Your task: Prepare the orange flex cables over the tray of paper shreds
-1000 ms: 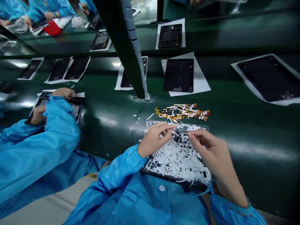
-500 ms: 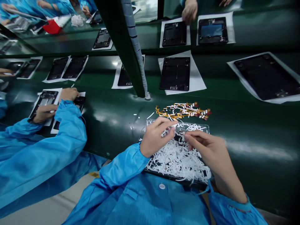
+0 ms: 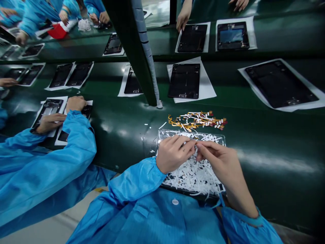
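Over a clear plastic tray [image 3: 223, 139] filled with white paper-like strips [image 3: 195, 176], my two hands meet fingertip to fingertip. My left hand [image 3: 175, 152] is closed in a pinch, and what lies in its fingers is hidden. Thumb and forefinger of my right hand [image 3: 219, 157] pinch a tiny piece; a hint of orange shows there, like a flex cable, mostly covered by the fingers. Just beyond the tray is a loose pile of orange flex cables [image 3: 198, 120] with white tabs and dark red ends.
Black tablet housings on white sheets lie beyond the pile, one in the middle [image 3: 184, 81] and one at right [image 3: 281, 83]. A green post [image 3: 142, 64] rises behind the tray. At left a co-worker's sleeve [image 3: 68, 145] reaches over other housings. More people's hands work across the bench.
My left hand has closed its fingers and moved right to meet my right hand. Across the bench, a person's hand has moved left beside a housing.
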The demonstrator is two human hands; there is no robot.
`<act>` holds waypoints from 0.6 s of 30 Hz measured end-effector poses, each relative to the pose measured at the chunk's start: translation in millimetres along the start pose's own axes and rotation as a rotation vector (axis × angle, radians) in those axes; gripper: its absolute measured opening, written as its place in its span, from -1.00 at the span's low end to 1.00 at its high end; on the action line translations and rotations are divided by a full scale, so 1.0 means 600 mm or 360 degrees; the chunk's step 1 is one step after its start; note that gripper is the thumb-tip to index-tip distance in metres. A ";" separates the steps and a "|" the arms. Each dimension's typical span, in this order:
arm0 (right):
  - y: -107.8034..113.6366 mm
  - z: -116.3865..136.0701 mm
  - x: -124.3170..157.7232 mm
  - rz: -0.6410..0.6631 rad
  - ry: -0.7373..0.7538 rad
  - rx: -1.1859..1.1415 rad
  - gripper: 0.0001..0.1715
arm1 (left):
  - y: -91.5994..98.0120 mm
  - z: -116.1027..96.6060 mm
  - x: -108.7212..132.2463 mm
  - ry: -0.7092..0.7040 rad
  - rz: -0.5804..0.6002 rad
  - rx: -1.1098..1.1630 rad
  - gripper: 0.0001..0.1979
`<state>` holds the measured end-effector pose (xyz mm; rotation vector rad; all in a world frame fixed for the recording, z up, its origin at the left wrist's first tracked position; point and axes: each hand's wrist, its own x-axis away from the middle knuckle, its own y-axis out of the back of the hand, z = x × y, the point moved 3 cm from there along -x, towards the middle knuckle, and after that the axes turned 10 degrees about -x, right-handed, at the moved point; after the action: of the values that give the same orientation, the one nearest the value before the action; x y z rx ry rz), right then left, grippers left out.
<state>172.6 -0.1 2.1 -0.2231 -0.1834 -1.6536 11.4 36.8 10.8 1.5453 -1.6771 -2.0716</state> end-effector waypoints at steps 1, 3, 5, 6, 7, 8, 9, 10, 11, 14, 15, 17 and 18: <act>-0.001 0.000 0.000 -0.0001 0.0004 0.0011 -0.65 | 0.000 -0.001 0.000 0.0006 -0.0003 -0.0006 -0.93; -0.003 -0.001 -0.001 0.0002 0.0028 0.0064 -0.65 | 0.000 -0.002 -0.001 0.0018 0.0000 -0.0019 -0.96; -0.003 -0.001 -0.001 0.0017 0.0058 0.0136 -0.65 | -0.002 -0.002 -0.003 0.0025 0.0028 -0.0015 -0.95; -0.002 -0.001 -0.001 0.0030 0.0076 0.0176 -0.65 | -0.002 0.000 -0.003 0.0042 0.0055 0.0007 -0.94; 0.000 -0.002 0.000 0.0045 0.0100 0.0224 -0.66 | -0.003 0.002 -0.003 0.0069 0.0081 0.0040 -0.93; 0.003 -0.002 0.000 0.0056 0.0123 0.0276 -0.68 | -0.003 0.007 -0.003 0.0109 0.0103 0.0076 -0.93; 0.007 -0.002 0.001 0.0061 0.0141 0.0329 -0.69 | -0.002 0.013 -0.003 0.0164 0.0117 0.0111 -0.92; 0.011 -0.003 0.001 0.0062 0.0144 0.0372 -0.70 | 0.000 0.020 -0.003 0.0237 0.0129 0.0145 -0.92; 0.016 -0.004 0.002 0.0059 0.0127 0.0397 -0.70 | 0.001 0.028 -0.003 0.0327 0.0148 0.0183 -0.91; 0.028 -0.009 0.002 0.0048 0.0008 0.0367 -0.65 | 0.005 0.043 0.000 0.0598 0.0273 0.0405 -0.83; 0.030 -0.010 0.002 0.0045 -0.0016 0.0338 -0.64 | 0.005 0.043 0.000 0.0637 0.0323 0.0501 -0.82; 0.030 -0.011 0.002 0.0041 -0.0022 0.0282 -0.64 | 0.005 0.033 0.000 0.0585 0.0358 0.0614 -0.86; 0.028 -0.011 0.002 0.0044 -0.0013 0.0257 -0.65 | 0.005 0.026 -0.001 0.0515 0.0340 0.0611 -0.86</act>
<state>189.2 -4.3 -4.2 -0.1092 -0.3173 -1.6017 -1.1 46.8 12.0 1.5993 -2.0773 -1.3681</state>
